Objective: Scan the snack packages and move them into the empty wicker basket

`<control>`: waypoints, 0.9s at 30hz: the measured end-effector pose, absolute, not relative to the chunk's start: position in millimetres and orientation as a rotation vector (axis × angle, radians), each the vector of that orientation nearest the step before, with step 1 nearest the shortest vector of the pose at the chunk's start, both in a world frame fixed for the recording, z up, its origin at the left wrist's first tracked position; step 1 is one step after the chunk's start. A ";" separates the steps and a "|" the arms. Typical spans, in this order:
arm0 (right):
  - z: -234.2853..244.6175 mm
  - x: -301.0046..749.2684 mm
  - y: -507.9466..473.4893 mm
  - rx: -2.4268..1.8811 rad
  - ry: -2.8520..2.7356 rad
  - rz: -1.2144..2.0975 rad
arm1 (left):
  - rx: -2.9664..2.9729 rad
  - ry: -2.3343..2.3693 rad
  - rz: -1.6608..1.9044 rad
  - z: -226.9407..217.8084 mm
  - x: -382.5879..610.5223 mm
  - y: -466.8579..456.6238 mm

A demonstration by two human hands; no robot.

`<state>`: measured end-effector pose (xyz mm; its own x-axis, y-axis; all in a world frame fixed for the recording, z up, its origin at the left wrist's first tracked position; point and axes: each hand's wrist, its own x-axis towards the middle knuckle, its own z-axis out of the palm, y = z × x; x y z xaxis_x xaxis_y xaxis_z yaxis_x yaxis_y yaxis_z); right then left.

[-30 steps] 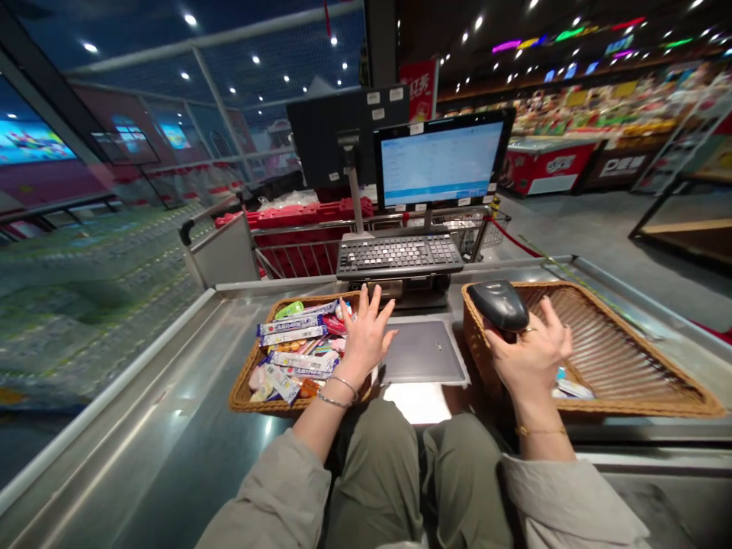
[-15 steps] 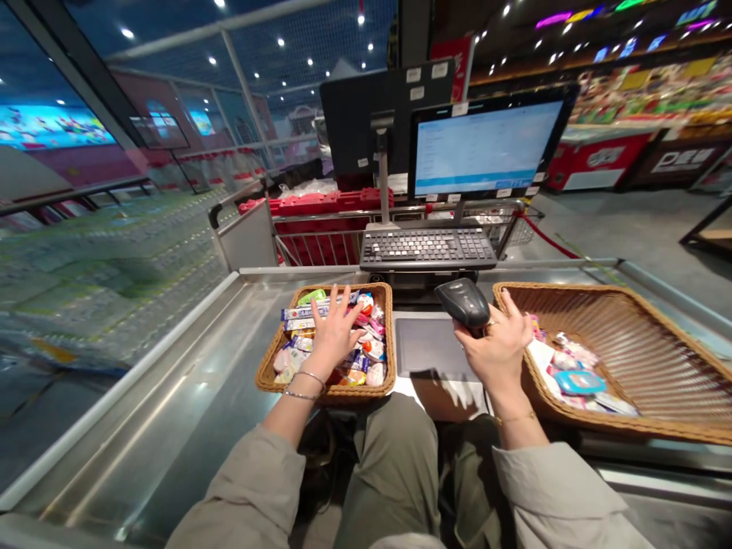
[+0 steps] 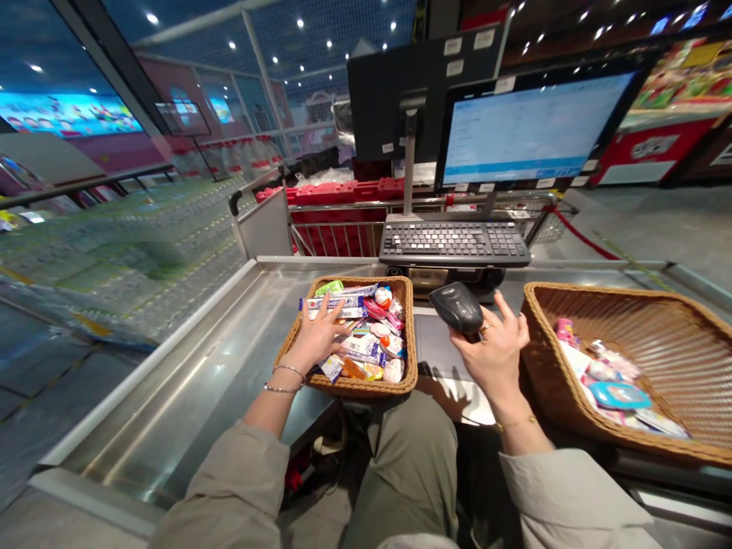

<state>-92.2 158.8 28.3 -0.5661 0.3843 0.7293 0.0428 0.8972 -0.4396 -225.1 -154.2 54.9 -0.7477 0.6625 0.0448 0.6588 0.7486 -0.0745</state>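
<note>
Clearly clasping black scanner (image 3: 457,307) in right hand (image 3: 495,352), resting or hovering left hand (image 3: 316,335) spread-fingered over packets (image 3: 370,351) inside smaller basket (image 3: 366,386), contact unclear, with larger basket (image 3: 680,324) right of scanner grip.

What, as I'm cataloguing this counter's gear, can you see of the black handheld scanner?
The black handheld scanner looks like plastic, with a broad, rounded head pointing toward the picture's upper left. The right hand grips it behind the head and hides the rest. It shows between the small basket and the large basket, apart from both.
</note>
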 end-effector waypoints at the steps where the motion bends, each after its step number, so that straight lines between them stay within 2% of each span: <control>1: 27.5 -92.6 157.8 -0.301 -2.142 0.469 | -1.101 -2.896 0.075 55.2 -227.2 -156.7; 16: 20.3 -91.0 157.3 -0.228 -2.123 0.415 | -1.222 -3.031 -0.013 43.7 -246.7 -165.5; 27: 19.5 -90.5 160.1 -0.235 -2.095 0.416 | -1.222 -2.824 -0.081 53.7 -236.4 -145.8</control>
<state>-90.5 160.1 19.5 -0.5277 0.3267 0.7841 0.0023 0.9236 -0.3833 -236.4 -145.8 53.7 -0.6828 0.7262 0.0792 0.7296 0.6835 0.0233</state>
